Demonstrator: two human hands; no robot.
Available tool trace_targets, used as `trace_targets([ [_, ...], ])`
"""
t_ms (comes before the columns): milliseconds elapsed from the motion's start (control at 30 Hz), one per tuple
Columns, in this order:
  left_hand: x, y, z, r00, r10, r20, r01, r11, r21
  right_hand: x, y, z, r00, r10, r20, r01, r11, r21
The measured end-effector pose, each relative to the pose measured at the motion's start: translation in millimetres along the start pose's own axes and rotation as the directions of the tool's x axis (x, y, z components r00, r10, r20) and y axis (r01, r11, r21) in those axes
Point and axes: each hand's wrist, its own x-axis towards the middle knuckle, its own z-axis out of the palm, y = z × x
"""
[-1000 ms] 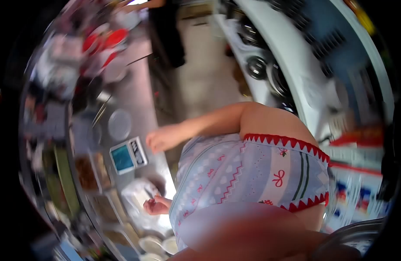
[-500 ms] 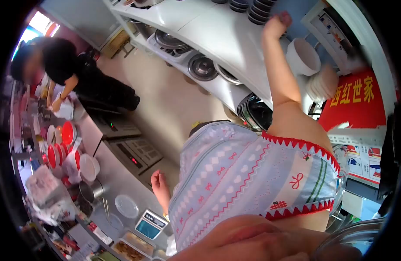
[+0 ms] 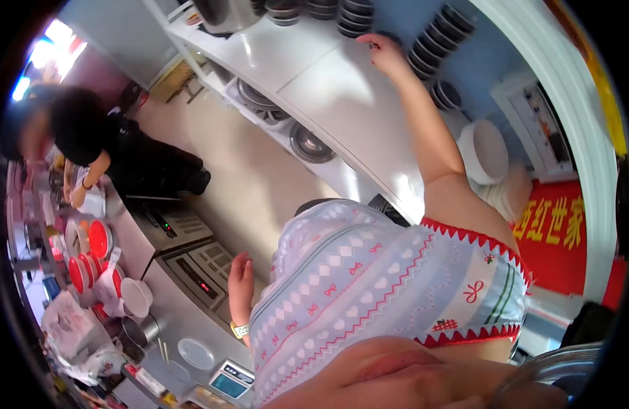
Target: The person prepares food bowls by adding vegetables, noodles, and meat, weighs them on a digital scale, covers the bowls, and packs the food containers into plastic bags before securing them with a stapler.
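Note:
My right hand [image 3: 386, 56] reaches over the white shelf top [image 3: 328, 88], its fingers bent and apart. Beside it are a stack of dark bowls [image 3: 356, 17] and another, leaning dark stack [image 3: 438, 42]; a dark rim shows just behind the fingers. Whether a fingertip touches a bowl I cannot tell. Down at my side hangs my left hand [image 3: 241, 281], wearing a wristwatch [image 3: 240, 331], with its fingers loosely stretched and nothing in them. Nearest to it are the steel counter's edge and a digital scale [image 3: 231, 383].
A person in black [image 3: 76, 136] works at the counter on the left. Along it stand red-and-white bowls [image 3: 89, 262], a metal pot [image 3: 138, 332] and a clear lid [image 3: 196, 354]. Large white bowls [image 3: 483, 153] sit at the shelf's right end; metal lids [image 3: 311, 142] lie below.
My right hand has moved left along the shelf, and its fingers have loosened. The view has shifted, bringing more dark bowls into sight. My left hand still hangs at my side.

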Motion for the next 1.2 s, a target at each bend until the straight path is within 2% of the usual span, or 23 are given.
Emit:
trace_targets([
  [67, -30.5, -16.0, -15.1, 0.999, -0.025, -0.028, 0.025, 1.000, -0.016, -0.7, -21.2, 17.1, 0.835, -0.532, -0.137, 0.433, 0.791, -0.431],
  [133, -25.8, 4.5, -7.1, 0.993, -0.106, -0.043, 0.108, 0.994, 0.034, 72.4, -44.9, 32.6, 0.775, -0.595, -0.212, 0.410, 0.729, -0.548],
  [200, -29.8, -11.1, -3.6, 0.991, -0.080, -0.109, 0.083, 0.996, 0.021, 137.2, -59.4, 29.0, 0.563, -0.755, -0.337, 0.422, 0.613, -0.668],
  [267, -28.5, -29.2, 0.8, 0.986, -0.061, -0.154, 0.065, 0.998, 0.016, 208.8, -53.9, 17.4, 0.514, -0.809, -0.285, 0.304, 0.483, -0.821],
  [333, -59.3, -58.4, -5.4, 0.973, -0.078, -0.217, 0.077, 0.997, -0.012, 231.2, -48.7, 12.9, 0.608, -0.760, -0.230, 0.234, 0.448, -0.863],
  [367, -66.8, -55.5, 5.6, 0.959, -0.051, -0.277, 0.064, 0.997, 0.037, 257.0, -42.3, 4.7, 0.867, -0.448, -0.220, 0.076, 0.555, -0.829],
  [400, -73.4, -46.7, 11.6, 0.953, -0.111, -0.282, 0.131, 0.990, 0.052, 252.5, -31.5, -0.4, 0.760, -0.616, -0.207, 0.276, 0.595, -0.755],
  [467, -91.5, -27.6, 29.2, 0.932, -0.167, -0.321, 0.164, 0.986, -0.035, 241.0, -46.2, -5.2, 0.924, -0.330, -0.192, 0.279, 0.927, -0.251],
  [500, -98.5, -25.9, 35.0, 0.929, -0.159, -0.333, 0.173, 0.985, 0.012, 230.0, -60.2, -7.7, 0.969, -0.174, -0.177, 0.179, 0.984, 0.017],
  [533, -102.9, -46.5, 46.6, 0.897, -0.046, -0.440, 0.089, 0.993, 0.077, 239.0, -51.1, -13.8, 0.889, -0.398, -0.227, 0.297, 0.878, -0.375],
  [567, -107.5, -39.4, 47.5, 0.903, -0.115, -0.415, 0.139, 0.990, 0.028, 250.3, -42.8, -17.8, 0.757, -0.598, -0.263, 0.256, 0.642, -0.723],
  [600, -109.9, -27.7, 49.1, 0.899, -0.210, -0.386, 0.205, 0.977, -0.053, 302.3, 1.2, -35.5, 0.641, -0.720, -0.264, 0.310, 0.558, -0.770],
  [633, -112.4, -17.3, 48.6, 0.883, -0.297, -0.363, 0.268, 0.955, -0.129, 306.1, 0.3, -40.6, 0.701, -0.674, -0.235, 0.277, 0.560, -0.781],
  [667, -110.5, -12.0, 49.7, 0.883, -0.275, -0.379, 0.244, 0.961, -0.130, 265.4, -40.4, -29.9, 0.851, -0.425, -0.307, 0.096, 0.701, -0.706],
  [700, -117.4, -9.2, 52.0, 0.870, -0.271, -0.412, 0.240, 0.963, -0.126, 233.2, -66.5, -22.0, 0.855, -0.427, -0.295, 0.205, 0.800, -0.564],
  [733, -111.6, -33.3, 67.3, 0.850, -0.125, -0.512, 0.155, 0.988, 0.017, 216.9, -76.1, -7.0, 0.810, -0.499, -0.309, 0.324, 0.819, -0.473],
  [833, -115.4, -16.0, 70.4, 0.817, -0.168, -0.551, 0.212, 0.977, 0.016, 155.1, -92.3, 46.6, 0.541, -0.713, -0.446, 0.657, 0.689, -0.305],
  [900, -123.8, -7.7, 68.3, 0.791, -0.188, -0.583, 0.165, 0.982, -0.092, 100.1, -94.5, 84.3, 0.484, -0.750, -0.450, 0.767, 0.611, -0.193],
  [967, -122.6, -6.4, 62.7, 0.779, -0.209, -0.592, 0.139, 0.977, -0.163, 43.3, -93.9, 128.2, 0.523, -0.775, -0.356, 0.825, 0.565, -0.019],
  [1067, -121.3, 2.8, 62.1, 0.758, -0.091, -0.646, -0.162, 0.933, -0.322, -47.4, -86.2, 205.3, 0.593, -0.804, -0.041, 0.749, 0.532, 0.395],
  [1133, -125.0, 16.8, 56.5, 0.751, -0.124, -0.648, -0.398, 0.698, -0.595, -125.4, -103.2, 271.7, 0.436, -0.881, 0.181, 0.578, 0.429, 0.694],
  [1167, -138.3, 23.7, 54.5, 0.745, -0.130, -0.655, -0.398, 0.701, -0.592, -177.0, -132.6, 283.4, 0.283, -0.923, 0.262, 0.634, 0.385, 0.671],
  [1200, -150.2, 32.8, 53.1, 0.695, -0.191, -0.693, -0.498, 0.567, -0.656, -228.6, -161.9, 295.2, 0.121, -0.935, 0.334, 0.677, 0.324, 0.661],
])
